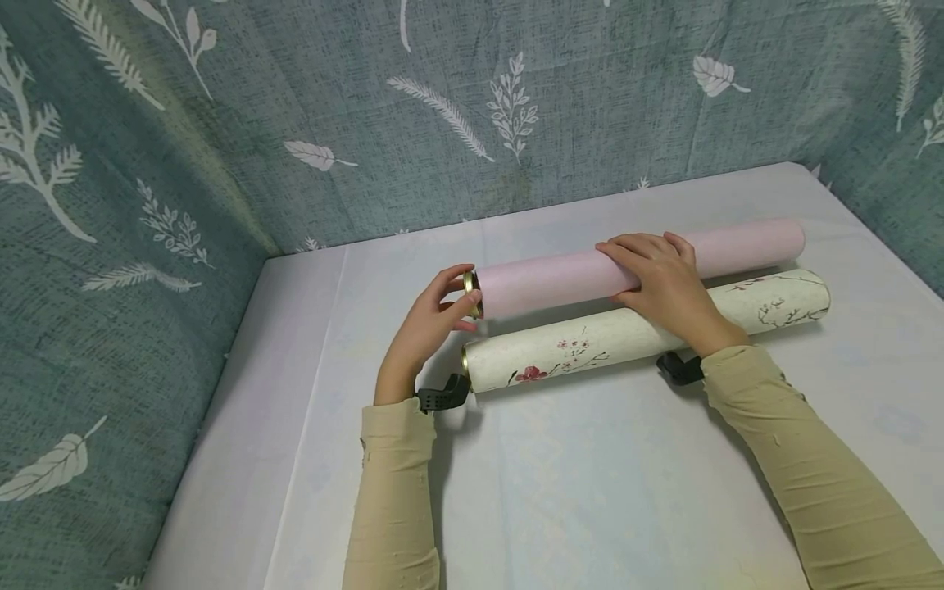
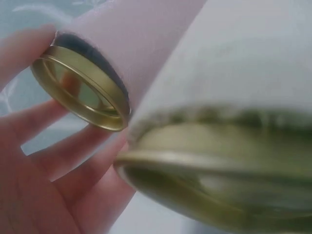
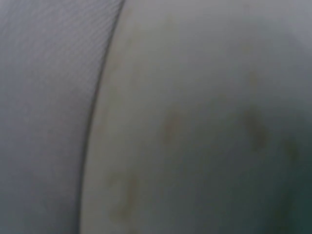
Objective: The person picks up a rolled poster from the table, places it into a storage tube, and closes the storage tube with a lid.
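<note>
A long pink tube (image 1: 546,284) lies across the table, with a gold metal cap (image 2: 80,87) and a dark band at its left end. My left hand (image 1: 428,319) holds that cap, thumb on one side and fingers spread around the other. Further right, my right hand (image 1: 660,283) grips the pink tube from above, near its middle. In front of it lies a cream tube (image 1: 560,354) with red blossoms and dark twigs; its own gold rim (image 2: 185,165) looms close in the left wrist view. The right wrist view shows only a blurred pale surface.
A pale cloth covers the table (image 1: 590,483). Green fabric (image 1: 413,106) with white leaf prints hangs behind and at both sides. A black wrist camera (image 1: 446,395) sits at the left wrist, another black wrist camera (image 1: 678,369) at the right, beside the cream tube.
</note>
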Action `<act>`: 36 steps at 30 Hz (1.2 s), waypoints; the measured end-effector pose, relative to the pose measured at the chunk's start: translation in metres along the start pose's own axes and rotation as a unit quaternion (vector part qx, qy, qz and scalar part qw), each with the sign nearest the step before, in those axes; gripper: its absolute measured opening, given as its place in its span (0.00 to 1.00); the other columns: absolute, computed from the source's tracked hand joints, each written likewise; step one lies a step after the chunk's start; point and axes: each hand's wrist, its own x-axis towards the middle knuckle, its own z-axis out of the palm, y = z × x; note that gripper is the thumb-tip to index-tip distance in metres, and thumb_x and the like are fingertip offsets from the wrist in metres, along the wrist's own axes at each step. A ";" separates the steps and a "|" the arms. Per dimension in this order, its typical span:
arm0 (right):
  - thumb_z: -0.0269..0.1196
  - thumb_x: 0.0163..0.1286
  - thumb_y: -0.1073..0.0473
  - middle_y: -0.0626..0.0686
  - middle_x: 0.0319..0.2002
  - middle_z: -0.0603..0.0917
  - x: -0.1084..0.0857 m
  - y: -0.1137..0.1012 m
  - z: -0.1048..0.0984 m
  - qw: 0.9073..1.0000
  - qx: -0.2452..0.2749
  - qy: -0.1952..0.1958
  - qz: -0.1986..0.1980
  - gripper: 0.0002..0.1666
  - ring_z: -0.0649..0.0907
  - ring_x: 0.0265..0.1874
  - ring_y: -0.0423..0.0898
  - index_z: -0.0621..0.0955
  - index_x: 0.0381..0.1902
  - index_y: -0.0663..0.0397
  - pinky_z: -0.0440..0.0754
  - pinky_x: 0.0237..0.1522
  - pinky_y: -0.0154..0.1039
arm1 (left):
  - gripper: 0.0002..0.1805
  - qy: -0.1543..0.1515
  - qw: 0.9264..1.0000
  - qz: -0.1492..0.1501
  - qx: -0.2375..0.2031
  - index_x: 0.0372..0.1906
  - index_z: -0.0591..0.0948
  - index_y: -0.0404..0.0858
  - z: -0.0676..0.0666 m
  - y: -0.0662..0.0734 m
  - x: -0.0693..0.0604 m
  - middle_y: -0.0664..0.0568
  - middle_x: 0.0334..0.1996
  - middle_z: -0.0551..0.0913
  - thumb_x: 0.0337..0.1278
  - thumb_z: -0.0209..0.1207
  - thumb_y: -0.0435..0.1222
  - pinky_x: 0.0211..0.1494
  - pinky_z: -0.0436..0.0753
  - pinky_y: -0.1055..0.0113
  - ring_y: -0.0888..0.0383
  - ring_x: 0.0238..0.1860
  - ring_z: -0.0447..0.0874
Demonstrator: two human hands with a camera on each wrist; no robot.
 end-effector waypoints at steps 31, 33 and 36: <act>0.73 0.43 0.58 0.51 0.56 0.72 0.000 0.001 0.000 1.000 -0.004 -0.001 0.003 0.41 0.65 0.57 0.51 0.71 0.58 0.45 0.47 0.59 0.54 | 0.27 -0.024 0.998 0.004 -0.053 0.61 0.63 0.61 0.005 0.003 0.001 0.52 0.57 0.62 0.54 0.53 0.53 0.42 0.79 0.61 0.50 0.44 0.77; 0.73 0.43 0.58 0.51 0.56 0.72 0.000 0.001 0.000 1.000 -0.003 0.000 0.002 0.41 0.65 0.57 0.51 0.71 0.58 0.45 0.47 0.59 0.54 | 0.27 -0.029 0.998 0.001 -0.056 0.62 0.62 0.60 0.004 0.005 -0.001 0.52 0.58 0.61 0.56 0.52 0.52 0.44 0.78 0.60 0.49 0.45 0.76; 0.73 0.43 0.58 0.51 0.56 0.71 0.000 0.000 0.000 1.000 -0.003 -0.002 0.002 0.41 0.65 0.57 0.51 0.71 0.58 0.45 0.46 0.59 0.54 | 0.27 -0.043 0.997 -0.003 -0.065 0.64 0.59 0.57 0.004 0.013 -0.006 0.51 0.58 0.60 0.60 0.50 0.49 0.47 0.76 0.58 0.47 0.48 0.75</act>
